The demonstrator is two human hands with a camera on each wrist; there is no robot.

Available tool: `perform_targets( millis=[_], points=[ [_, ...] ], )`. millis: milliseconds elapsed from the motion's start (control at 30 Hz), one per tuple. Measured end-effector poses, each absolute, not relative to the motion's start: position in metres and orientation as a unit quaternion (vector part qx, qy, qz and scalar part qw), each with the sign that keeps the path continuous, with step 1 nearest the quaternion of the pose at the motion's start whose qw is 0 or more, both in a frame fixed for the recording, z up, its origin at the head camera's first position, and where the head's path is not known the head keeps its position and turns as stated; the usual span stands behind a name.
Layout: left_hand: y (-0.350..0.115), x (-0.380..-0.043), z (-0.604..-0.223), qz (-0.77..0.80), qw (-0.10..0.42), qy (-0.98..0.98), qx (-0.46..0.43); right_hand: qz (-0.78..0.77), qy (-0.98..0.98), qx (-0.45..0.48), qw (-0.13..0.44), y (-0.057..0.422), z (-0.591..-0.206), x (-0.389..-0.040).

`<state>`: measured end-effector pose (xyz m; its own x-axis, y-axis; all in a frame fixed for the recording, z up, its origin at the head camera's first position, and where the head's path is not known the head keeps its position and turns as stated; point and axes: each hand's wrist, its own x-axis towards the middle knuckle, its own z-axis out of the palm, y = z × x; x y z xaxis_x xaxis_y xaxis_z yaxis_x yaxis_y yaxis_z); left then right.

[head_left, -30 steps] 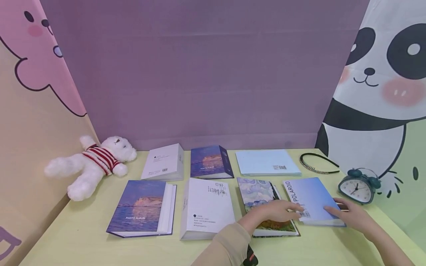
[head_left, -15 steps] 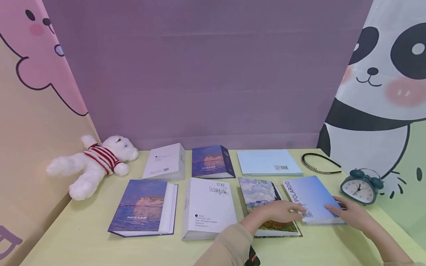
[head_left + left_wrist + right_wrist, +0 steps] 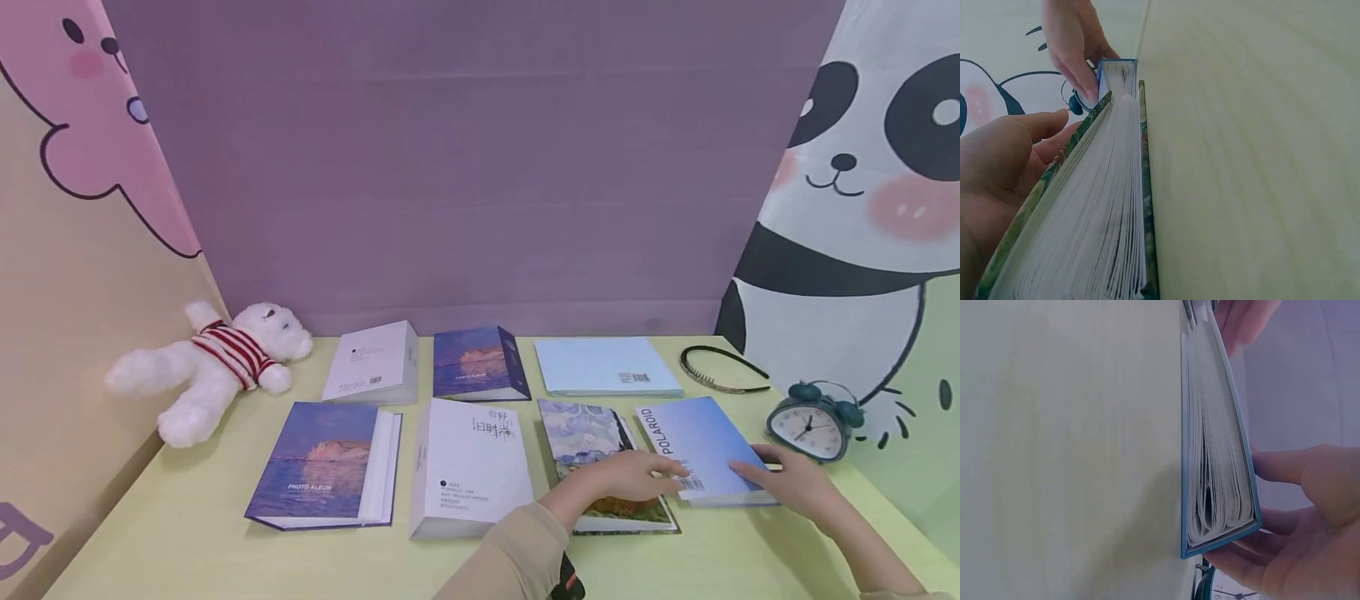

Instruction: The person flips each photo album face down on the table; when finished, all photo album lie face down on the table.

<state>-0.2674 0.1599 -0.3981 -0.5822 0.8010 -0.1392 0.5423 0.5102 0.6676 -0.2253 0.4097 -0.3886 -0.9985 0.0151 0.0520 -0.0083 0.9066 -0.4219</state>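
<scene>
A blue photo album marked POLAROID (image 3: 705, 442) lies at the front right of the table. My right hand (image 3: 802, 483) grips its right side, thumb on the cover and fingers around the spine, as the right wrist view shows on the same album (image 3: 1210, 456). My left hand (image 3: 626, 477) reaches over a photo album with a painted landscape cover (image 3: 581, 425); its extended fingers overlap the blue album's left edge. In the left wrist view the painted album's page edges (image 3: 1097, 225) face the camera, with my left hand (image 3: 997, 162) beside its cover.
More albums form two rows: a white one (image 3: 468, 467), a purple-blue one (image 3: 315, 467), and several behind, including a light blue one (image 3: 600, 362). An alarm clock (image 3: 810, 425) and a black headband (image 3: 720, 375) sit right. A white teddy bear (image 3: 232, 358) lies left.
The head view has shifted very slightly. Both hands and the albums stay in the same places.
</scene>
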Motion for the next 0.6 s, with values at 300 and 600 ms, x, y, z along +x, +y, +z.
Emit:
perform_targets(
  millis=[300,600],
  points=[
    [0.145,-0.27,-0.397,0.386,0.176,0.824,0.376,0.196,-0.971,0.026,0.131,0.39,-0.385,-0.227],
    [0.117,-0.265,-0.39,0.395,0.129,0.836,0.358,0.24,-0.943,0.125,0.196,0.353,-0.387,-0.238]
  ],
)
